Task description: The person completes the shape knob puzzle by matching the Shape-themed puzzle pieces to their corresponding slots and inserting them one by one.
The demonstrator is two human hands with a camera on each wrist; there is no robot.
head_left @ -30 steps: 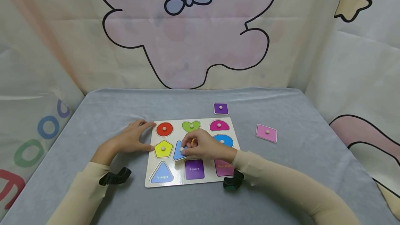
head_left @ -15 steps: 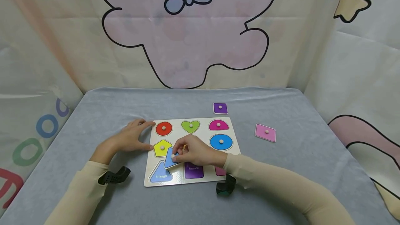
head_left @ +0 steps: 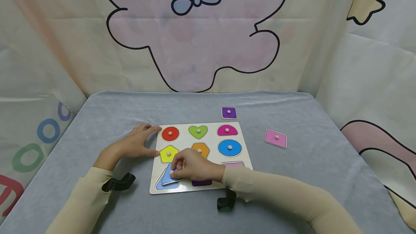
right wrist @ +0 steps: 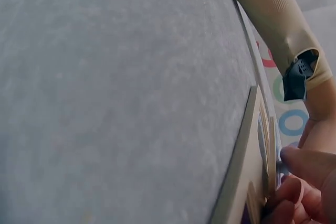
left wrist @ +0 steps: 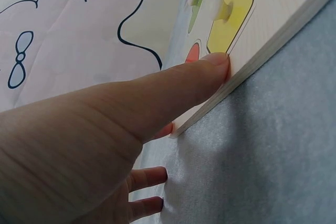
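Note:
My right hand (head_left: 195,164) pinches the knob of a blue triangle puzzle piece (head_left: 167,177). The piece lies tilted over the blue triangle recess (head_left: 167,186) at the board's near left corner, overlapping it slightly off line. Along the left side of the white wooden shape-puzzle board (head_left: 185,187), my left hand (head_left: 134,143) rests with its thumb (left wrist: 210,72) straight on the edge beside the yellow pentagon (left wrist: 233,14). Another of its fingers touches the far left corner. Part of the purple square recess (head_left: 202,183) is hidden behind my right hand.
Knobbed pieces fill the upper rows, among them a red circle (head_left: 170,134) and an orange hexagon (head_left: 203,148). A purple square piece (head_left: 229,113) lies behind the board, a pink rectangle piece (head_left: 276,138) to its right, both on the grey cloth (head_left: 276,111).
My right hand has carried the blue triangle piece left and nearer, from the board's middle to over the triangle recess. The orange hexagon has come into view. My left hand stays put.

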